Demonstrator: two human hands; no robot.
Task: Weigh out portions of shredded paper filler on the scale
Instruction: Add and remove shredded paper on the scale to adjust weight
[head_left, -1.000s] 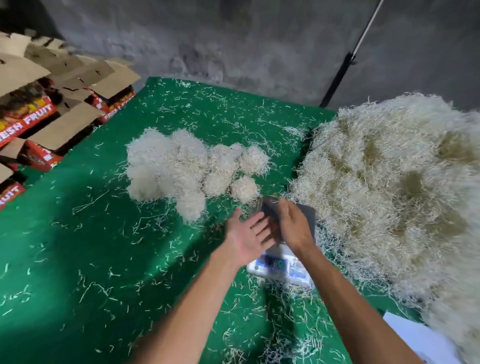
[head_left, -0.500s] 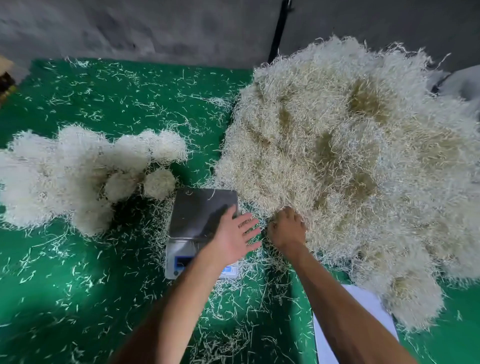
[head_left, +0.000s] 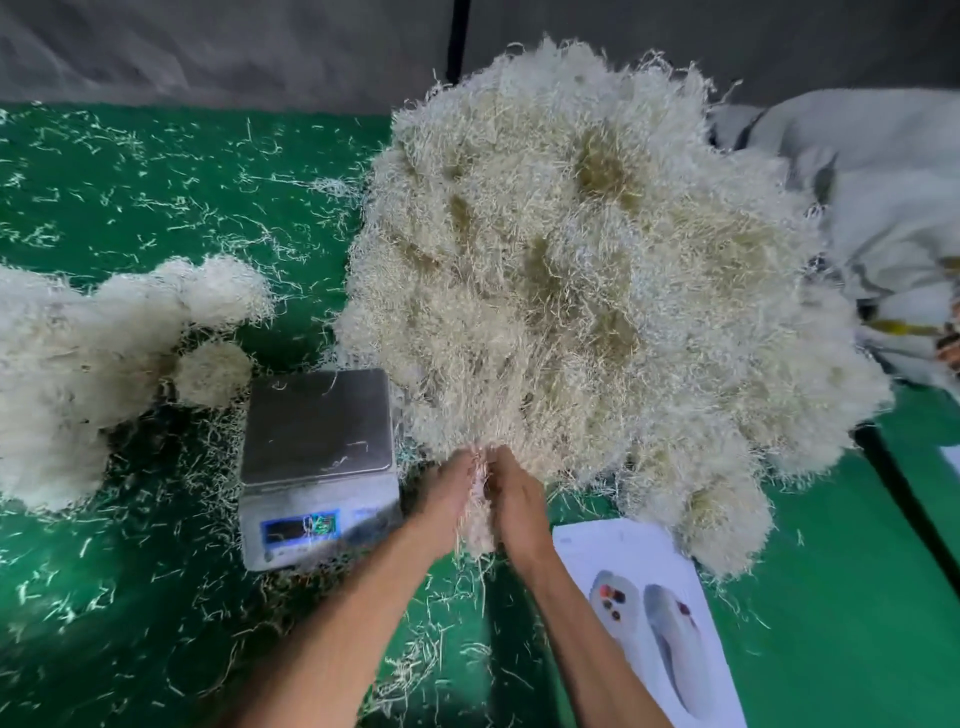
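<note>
A big heap of pale shredded paper filler (head_left: 587, 270) fills the middle and right of the green table. My left hand (head_left: 447, 499) and my right hand (head_left: 519, 499) meet at its near edge, both closed around a tuft of shredded paper (head_left: 479, 519) that hangs between them. Just left of my hands stands a small digital scale (head_left: 317, 457); its steel platform carries only a few stray strands. Several rounded portions of filler (head_left: 104, 343) lie clumped at the left.
Loose shreds litter the green table cover (head_left: 156, 182). A white printed sheet (head_left: 654, 618) lies at the near right beside my right forearm. A white sack or cloth (head_left: 878, 218) sits at the far right. A grey wall with a dark pole (head_left: 457, 47) stands behind.
The view has swung right, towards the big heap. My left hand left the scale and joined my right hand at the heap's edge, where both closed on a tuft of filler.
</note>
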